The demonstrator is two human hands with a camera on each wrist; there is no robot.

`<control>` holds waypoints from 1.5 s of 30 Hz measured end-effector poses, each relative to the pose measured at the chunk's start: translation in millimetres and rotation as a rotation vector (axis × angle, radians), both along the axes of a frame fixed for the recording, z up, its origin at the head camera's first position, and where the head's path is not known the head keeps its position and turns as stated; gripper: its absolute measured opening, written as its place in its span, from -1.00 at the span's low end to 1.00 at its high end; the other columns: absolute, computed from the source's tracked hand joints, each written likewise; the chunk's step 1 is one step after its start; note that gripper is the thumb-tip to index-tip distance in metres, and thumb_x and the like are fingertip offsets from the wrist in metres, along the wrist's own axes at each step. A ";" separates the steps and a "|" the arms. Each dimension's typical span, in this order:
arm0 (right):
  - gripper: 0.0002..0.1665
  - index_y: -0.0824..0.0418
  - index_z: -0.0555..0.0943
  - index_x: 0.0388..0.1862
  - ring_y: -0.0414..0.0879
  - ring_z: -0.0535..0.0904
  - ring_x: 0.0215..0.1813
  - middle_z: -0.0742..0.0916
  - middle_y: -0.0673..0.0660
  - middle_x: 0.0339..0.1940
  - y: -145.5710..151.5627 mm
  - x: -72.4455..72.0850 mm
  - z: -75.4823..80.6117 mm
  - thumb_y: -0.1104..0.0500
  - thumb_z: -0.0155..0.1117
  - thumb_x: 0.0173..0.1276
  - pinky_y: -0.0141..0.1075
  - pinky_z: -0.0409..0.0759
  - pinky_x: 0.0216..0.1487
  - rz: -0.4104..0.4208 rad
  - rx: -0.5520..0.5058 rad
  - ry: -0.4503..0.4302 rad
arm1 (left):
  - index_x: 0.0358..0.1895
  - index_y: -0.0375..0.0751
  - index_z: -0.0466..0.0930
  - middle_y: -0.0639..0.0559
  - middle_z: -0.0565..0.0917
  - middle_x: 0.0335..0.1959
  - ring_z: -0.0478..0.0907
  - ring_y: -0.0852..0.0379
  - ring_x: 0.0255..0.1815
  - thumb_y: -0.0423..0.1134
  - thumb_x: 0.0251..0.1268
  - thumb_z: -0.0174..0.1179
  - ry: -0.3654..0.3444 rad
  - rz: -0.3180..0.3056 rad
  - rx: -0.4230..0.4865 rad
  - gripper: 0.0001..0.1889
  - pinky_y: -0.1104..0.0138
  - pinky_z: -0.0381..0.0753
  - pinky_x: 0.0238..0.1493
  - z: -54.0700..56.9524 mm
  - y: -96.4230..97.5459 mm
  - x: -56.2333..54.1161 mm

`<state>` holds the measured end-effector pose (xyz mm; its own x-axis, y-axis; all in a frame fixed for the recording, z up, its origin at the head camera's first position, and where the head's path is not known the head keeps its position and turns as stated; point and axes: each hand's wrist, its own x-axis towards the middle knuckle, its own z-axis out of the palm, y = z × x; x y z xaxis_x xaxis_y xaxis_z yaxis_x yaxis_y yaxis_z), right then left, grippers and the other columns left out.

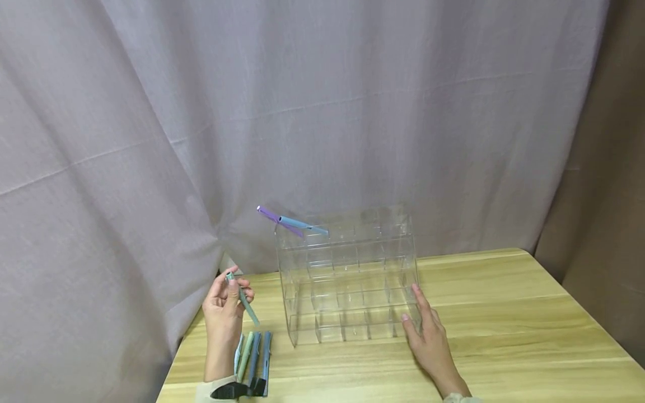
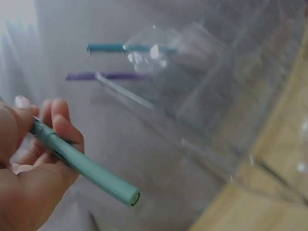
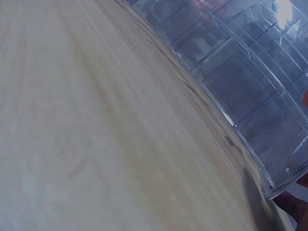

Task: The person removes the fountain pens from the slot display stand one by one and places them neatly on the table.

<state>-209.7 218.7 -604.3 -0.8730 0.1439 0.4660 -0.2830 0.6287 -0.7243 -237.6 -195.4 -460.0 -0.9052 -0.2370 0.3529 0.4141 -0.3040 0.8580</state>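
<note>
My left hand (image 1: 224, 305) pinches a green capped pen (image 1: 248, 307) between thumb and fingers, left of a clear organizer (image 1: 347, 242). In the left wrist view the pen (image 2: 91, 167) slants down to the right, away from the fingers. My right hand (image 1: 430, 341) holds the organizer's lower right side, its thumb at the front and its fingers along the side wall. The right wrist view shows only parts of that hand beside the organizer's corner. A purple pen (image 1: 269, 214) and a light blue pen (image 1: 292, 222) lean in the organizer's top row, toward the left.
Several pens (image 1: 252, 358) in blue and green shades lie side by side near the left forearm. Stepped rows of small compartments divide the organizer. It stands on a wood-grain table (image 1: 494, 313), with a grey curtain (image 1: 322, 112) hanging behind.
</note>
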 end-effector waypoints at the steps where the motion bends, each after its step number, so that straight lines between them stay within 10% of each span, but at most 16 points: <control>1: -0.04 -0.06 0.01 0.82 0.52 0.39 0.54 0.31 0.35 0.74 0.3 0.5 0.2 0.21 0.24 0.61 0.64 0.43 0.28 0.001 0.000 0.001 | 0.47 -0.39 0.42 0.04 0.75 -0.13 0.75 0.22 -0.29 -0.34 0.70 0.05 -0.040 0.006 -0.047 -0.59 0.43 0.78 -0.20 -3.6 -4.5 3.6; 10: -0.03 -0.11 -0.01 0.82 0.54 0.37 0.55 0.30 0.36 0.74 4.4 2.4 1.8 0.19 0.23 0.63 0.67 0.40 0.27 -0.004 -0.002 -0.017 | 0.60 -0.26 0.38 -0.08 0.44 0.16 0.63 0.32 -0.08 -0.52 0.59 0.09 -0.424 0.067 -0.448 -0.43 0.39 0.82 0.05 -37.6 -47.4 25.4; 20: -0.03 -0.24 -0.09 0.82 0.55 0.35 0.57 0.27 0.34 0.77 7.2 6.2 3.4 0.14 0.19 0.67 0.70 0.37 0.26 -0.009 -0.011 -0.062 | 0.32 -0.22 0.69 -0.24 0.83 -0.06 0.76 0.10 -0.21 -0.31 0.38 0.38 -0.553 0.359 -0.982 -0.55 0.38 0.57 -0.32 -76.4 -74.7 33.9; 36: -0.04 -0.13 -0.02 0.83 0.53 0.36 0.57 0.28 0.33 0.76 4.4 3.0 2.8 0.17 0.21 0.64 0.67 0.39 0.28 0.002 -0.008 -0.031 | 0.27 -0.28 0.67 -0.16 0.83 -0.18 0.79 -0.16 -0.11 -0.29 0.30 0.38 -0.583 0.357 -1.140 -0.54 -0.04 0.61 -0.02 -99.9 -72.7 29.6; 45: -0.05 -0.16 -0.04 0.83 0.55 0.36 0.56 0.29 0.36 0.75 5.2 5.1 1.8 0.15 0.19 0.66 0.69 0.40 0.25 -0.009 -0.009 -0.048 | 0.34 -0.26 0.63 -0.39 0.78 0.08 0.82 -0.27 -0.04 -0.23 0.46 0.29 -0.521 0.368 -1.092 -0.56 -0.11 0.67 0.00 -77.5 -61.1 17.9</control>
<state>-204.6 223.9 -602.5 -0.8928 0.1562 0.4224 -0.2420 0.6247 -0.7424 -219.7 -256.5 -537.5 -0.9379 -0.3147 0.1456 -0.1385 0.7249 0.6748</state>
